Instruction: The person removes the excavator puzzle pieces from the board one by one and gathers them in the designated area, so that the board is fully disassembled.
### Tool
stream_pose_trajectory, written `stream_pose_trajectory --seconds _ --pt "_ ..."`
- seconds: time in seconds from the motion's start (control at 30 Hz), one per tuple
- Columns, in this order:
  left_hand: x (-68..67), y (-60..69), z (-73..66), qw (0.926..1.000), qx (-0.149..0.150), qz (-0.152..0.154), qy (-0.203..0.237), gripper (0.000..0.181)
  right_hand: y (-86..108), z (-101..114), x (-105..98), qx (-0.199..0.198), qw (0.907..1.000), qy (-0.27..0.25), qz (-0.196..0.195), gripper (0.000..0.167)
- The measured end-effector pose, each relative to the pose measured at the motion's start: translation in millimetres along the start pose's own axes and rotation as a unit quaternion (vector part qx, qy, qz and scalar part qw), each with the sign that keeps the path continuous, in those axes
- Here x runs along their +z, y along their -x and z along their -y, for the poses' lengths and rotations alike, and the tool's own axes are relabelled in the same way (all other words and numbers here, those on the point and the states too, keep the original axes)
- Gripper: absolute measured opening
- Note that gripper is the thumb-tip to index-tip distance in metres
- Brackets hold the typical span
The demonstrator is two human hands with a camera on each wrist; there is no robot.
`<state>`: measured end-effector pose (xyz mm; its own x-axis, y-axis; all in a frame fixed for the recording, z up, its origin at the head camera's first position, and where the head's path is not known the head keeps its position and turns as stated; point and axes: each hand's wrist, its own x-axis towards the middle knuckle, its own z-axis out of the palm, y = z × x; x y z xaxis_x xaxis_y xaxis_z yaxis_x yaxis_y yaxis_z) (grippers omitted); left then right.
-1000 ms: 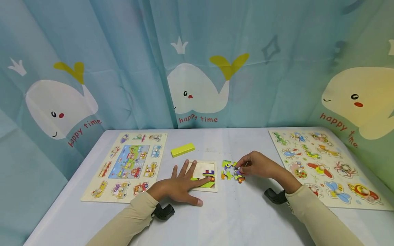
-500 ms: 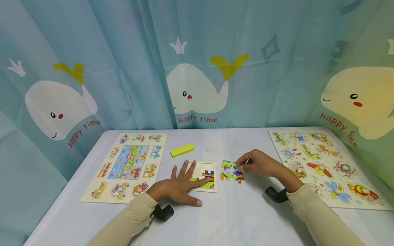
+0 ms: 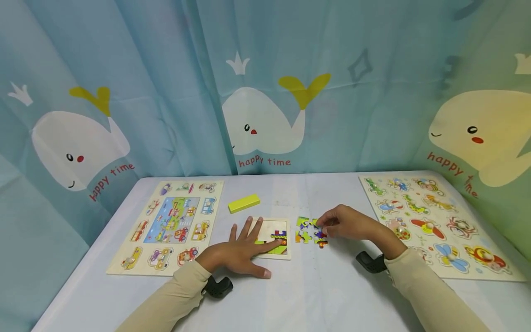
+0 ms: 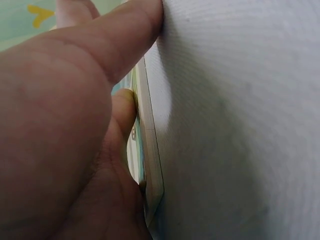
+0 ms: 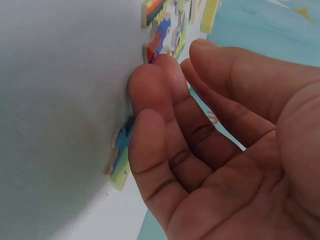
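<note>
A light blue fabric curtain (image 3: 356, 138), printed with white whales, hangs behind the landmark: a small square pale wooden puzzle tray (image 3: 269, 227). A table (image 3: 315, 295) covered in white cloth supports the tray. A large flat wooden board with colourful insect pieces (image 3: 439, 214) lies well to the right of the tray. A wooden board with vehicle pieces around a street scene (image 3: 145, 251) lies to its left.

The left hand (image 3: 240, 256), in a beige sleeve (image 3: 166, 295), rests across the tray's left part. Fingers: straight and spread, grasping nothing; the index finger touches the printed area, and the thumb contacts the cloth in front of the tray. The right hand (image 3: 348, 223) is positioned to the right of the tray. Fingers: bent, tips at the loose pieces; whether thumb and index finger grasp one cannot be determined.

A rectangular bright yellow block (image 3: 244, 203) lies behind the tray, slightly left. Multicoloured flat wooden jigsaw pieces (image 3: 304, 237) lie in a cluster just right of the tray, on the cloth. Green-edged fitted pieces (image 3: 279, 250) occupy the tray's front portion, partly covered by the left hand.
</note>
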<state>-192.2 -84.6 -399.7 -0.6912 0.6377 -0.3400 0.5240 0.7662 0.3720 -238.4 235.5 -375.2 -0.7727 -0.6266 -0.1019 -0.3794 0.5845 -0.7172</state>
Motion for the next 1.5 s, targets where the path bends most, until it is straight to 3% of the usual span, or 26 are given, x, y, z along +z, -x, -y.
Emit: stream_pose_trajectory --seconds 0.23,0.43,0.6,0.73,0.83,1.13,1.5 --pt "-2.3 -0.6 -0.3 1.0 0.003 -0.005 0.0 0.072 -1.3 -0.2 -3.0 0.006 0.9998 -0.002 -0.02 0.022" --pt "-6.6 -0.4 -3.7 0.9999 0.005 -0.01 -0.008 0.071 -10.0 4.7 1.1 -0.018 0.9993 -0.013 -0.029 0.022" --pt "-7.3 -0.7 -7.0 0.9996 0.017 -0.021 0.006 0.073 -19.3 11.2 5.3 -0.028 0.9987 -0.014 -0.041 0.021" --pt "-6.5 -2.5 -10.0 0.9994 0.034 -0.009 0.005 0.079 -28.5 18.5 10.3 -0.039 0.998 -0.003 -0.05 0.02" --pt "-5.3 -4.0 -11.9 0.9992 0.04 0.005 0.005 0.082 -36.0 24.8 15.3 -0.047 0.9979 -0.001 -0.045 0.02" --pt "-2.7 -5.8 -17.3 0.9995 0.017 0.025 -0.004 0.084 -54.7 34.9 29.4 -0.06 0.9974 -0.032 -0.024 0.021" --pt "1.9 -6.5 -17.7 0.9994 0.02 0.026 0.0 0.08 -56.1 35.3 44.2 -0.062 0.996 -0.064 -0.001 0.021"
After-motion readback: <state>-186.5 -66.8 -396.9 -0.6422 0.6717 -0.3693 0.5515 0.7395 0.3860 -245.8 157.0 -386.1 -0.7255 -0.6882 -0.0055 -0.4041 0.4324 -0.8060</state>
